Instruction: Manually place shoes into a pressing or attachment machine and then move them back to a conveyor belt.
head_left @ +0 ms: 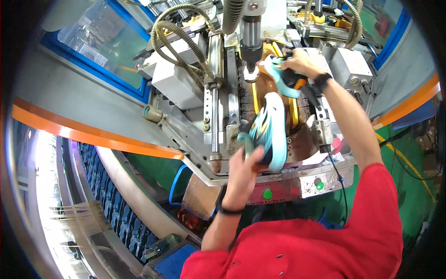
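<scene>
My left hand (242, 169) is closed on the heel end of a sneaker (278, 125) with a light blue sole and black, white and teal upper. That sneaker is tilted over the near end of the press bed, toe pointing away from me. Farther back, my right hand (303, 64) grips a second sneaker (278, 79), also light blue with black and orange parts. It lies aslant beside the press's vertical ram (251, 42). Below both shoes is the brown bed (262, 86) with yellow strips along it. The fingertips of my right hand are partly hidden.
Metal cylinders (215, 116) and white blocks (179, 76) flank the bed, with ribbed hoses (179, 32) above. A front panel (306, 183) carries green buttons (268, 194). An orange-edged guard (97, 135) curves at left, beside a brown box (200, 199).
</scene>
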Motion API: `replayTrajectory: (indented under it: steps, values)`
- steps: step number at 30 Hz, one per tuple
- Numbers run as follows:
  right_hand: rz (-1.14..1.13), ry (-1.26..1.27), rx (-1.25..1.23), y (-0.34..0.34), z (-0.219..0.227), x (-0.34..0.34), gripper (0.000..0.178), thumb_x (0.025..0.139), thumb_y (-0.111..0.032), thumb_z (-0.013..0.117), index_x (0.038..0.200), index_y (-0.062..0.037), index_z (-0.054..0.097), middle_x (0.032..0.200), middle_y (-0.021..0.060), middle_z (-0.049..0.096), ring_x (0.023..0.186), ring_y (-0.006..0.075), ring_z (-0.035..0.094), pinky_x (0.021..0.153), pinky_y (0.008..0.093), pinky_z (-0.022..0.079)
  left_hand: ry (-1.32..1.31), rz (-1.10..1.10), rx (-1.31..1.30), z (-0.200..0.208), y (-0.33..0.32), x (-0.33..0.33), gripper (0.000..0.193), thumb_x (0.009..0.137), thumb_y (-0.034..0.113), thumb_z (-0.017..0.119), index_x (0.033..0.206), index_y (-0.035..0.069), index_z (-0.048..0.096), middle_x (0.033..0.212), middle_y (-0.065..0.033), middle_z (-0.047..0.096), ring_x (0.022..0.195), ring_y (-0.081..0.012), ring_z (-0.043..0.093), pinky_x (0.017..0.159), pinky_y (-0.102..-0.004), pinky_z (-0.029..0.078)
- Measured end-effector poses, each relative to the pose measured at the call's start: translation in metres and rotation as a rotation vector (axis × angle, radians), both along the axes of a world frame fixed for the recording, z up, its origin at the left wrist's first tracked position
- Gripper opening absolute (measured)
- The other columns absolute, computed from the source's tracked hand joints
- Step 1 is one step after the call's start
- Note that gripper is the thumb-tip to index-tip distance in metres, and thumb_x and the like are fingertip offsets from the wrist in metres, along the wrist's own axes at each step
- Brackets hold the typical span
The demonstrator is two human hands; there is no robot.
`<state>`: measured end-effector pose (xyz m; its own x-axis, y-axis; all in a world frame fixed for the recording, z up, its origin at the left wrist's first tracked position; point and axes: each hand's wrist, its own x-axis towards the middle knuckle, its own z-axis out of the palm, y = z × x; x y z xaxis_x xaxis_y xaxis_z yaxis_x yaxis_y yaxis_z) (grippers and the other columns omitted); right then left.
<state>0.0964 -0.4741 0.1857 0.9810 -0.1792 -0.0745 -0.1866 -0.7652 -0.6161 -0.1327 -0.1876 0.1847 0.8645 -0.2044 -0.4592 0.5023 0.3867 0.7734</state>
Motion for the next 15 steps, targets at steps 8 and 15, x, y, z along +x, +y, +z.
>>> replayTrajectory:
  steps: [8, 15]
  values:
    - [-0.189, -0.095, -0.261, 0.081, -0.111, 0.043, 0.045, 0.076, -0.022, 0.069, 0.111, 0.0017, 0.054, 0.109, 0.025, 0.066, 0.102, 0.0364, 0.066, 0.089, 0.0439, 0.053, -0.026, 0.624, 0.235, 0.03, 0.11, -0.191, 0.049, 0.086, 0.001, 0.062, 0.131, -0.006, 0.046, 0.117, -0.01, 0.06, 0.103, -0.0178, 0.061, 0.091, -0.0297, 0.048]
    - [0.422, -0.404, 0.008, 0.149, -0.045, -0.122, 0.045, 0.085, -0.012, 0.058, 0.128, -0.0001, 0.051, 0.114, 0.0233, 0.06, 0.107, 0.042, 0.056, 0.089, 0.0466, 0.047, 0.131, 0.52, 1.597, -0.014, 0.105, -0.346, 0.054, 0.07, -0.005, 0.074, 0.121, 0.008, 0.064, 0.114, -0.0184, 0.06, 0.113, -0.0357, 0.051, 0.093, -0.0415, 0.046]
